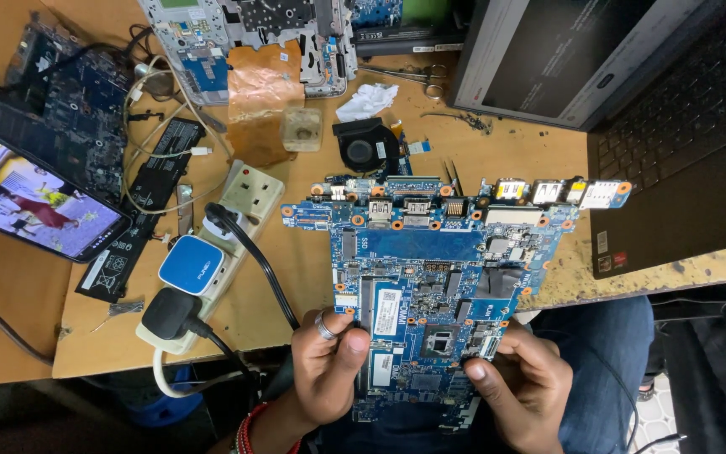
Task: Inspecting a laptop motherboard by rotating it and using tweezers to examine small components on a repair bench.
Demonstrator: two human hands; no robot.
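A blue laptop motherboard [430, 261] with orange-ringed screw holes and metal ports along its far edge is held up over the table's front edge. My left hand [325, 366], with a ring on one finger and red bangles at the wrist, grips the board's lower left side, thumb on top. My right hand [523, 382] grips the lower right side, thumb pressed near the square chip [439, 342].
A white power strip [228, 227] with a blue adapter and black plugs lies left of the board. A lit phone [31, 206], dark circuit boards [69, 109], a black fan [363, 147], scissors [418, 76] and laptops [682, 143] crowd the wooden table [10, 294].
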